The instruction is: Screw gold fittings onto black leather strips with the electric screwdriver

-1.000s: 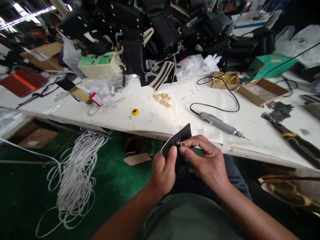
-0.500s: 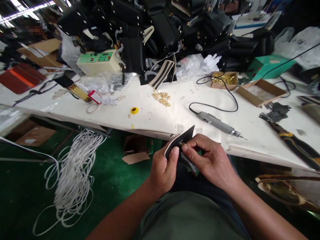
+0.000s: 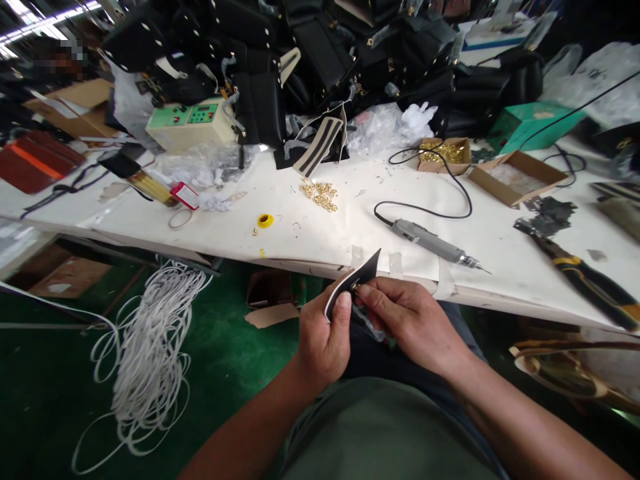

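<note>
My left hand (image 3: 325, 333) grips a black leather piece (image 3: 367, 268) with a pale edge, its thumb pressed on the dark face. My right hand (image 3: 407, 313) pinches a small gold metal fitting (image 3: 355, 287) against that face; the fingers partly cover it. Clear plastic wrap (image 3: 369, 324) hangs below the piece, between the hands. Both hands are just in front of the table's near edge. Beyond them on the white tabletop lie a grey electric screwdriver (image 3: 434, 243), a pile of gold fittings (image 3: 320, 195) and a yellow tape roll (image 3: 265, 221).
Black leather bags (image 3: 320, 60) are heaped at the back. Black-and-yellow pliers (image 3: 590, 273) lie at right, near a cardboard tray (image 3: 520, 179) and a box of gold parts (image 3: 445, 156). A control box (image 3: 190, 125) stands at back left. White cord (image 3: 150, 360) lies coiled on the green floor.
The right hand has shifted slightly left and its fingers have closed in nearer the leather piece and the gold fitting. The whole view has moved a little.
</note>
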`<state>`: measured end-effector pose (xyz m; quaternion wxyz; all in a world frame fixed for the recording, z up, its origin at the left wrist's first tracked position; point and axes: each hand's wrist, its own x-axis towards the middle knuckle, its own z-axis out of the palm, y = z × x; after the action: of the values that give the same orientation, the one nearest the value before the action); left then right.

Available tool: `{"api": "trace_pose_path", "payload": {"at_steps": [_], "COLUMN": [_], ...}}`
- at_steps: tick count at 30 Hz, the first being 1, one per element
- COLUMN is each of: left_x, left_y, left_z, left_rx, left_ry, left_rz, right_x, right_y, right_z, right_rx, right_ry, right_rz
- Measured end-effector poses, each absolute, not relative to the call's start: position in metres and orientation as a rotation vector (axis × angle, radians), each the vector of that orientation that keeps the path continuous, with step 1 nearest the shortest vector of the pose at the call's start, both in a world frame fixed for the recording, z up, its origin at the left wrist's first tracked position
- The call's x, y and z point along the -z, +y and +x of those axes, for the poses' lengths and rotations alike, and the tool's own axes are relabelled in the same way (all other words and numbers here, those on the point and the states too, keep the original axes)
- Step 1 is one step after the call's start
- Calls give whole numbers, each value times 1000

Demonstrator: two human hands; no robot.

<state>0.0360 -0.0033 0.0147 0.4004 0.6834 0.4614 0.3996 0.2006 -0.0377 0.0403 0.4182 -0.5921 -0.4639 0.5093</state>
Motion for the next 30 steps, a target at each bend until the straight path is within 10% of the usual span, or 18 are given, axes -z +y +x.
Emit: {"api": "trace_pose_path", "payload": {"at_steps": [30], "left_x": [-1], "left_y": [-11], "left_z": [31], "left_rx": [-1020], "left_ry": [1268], "left_rz": [1782], "right_x": [-29], "right_y": [-44], "right_z": [187], "right_rx": [-1203], "right_ry": [-1189], "right_rz": [-1445]}}
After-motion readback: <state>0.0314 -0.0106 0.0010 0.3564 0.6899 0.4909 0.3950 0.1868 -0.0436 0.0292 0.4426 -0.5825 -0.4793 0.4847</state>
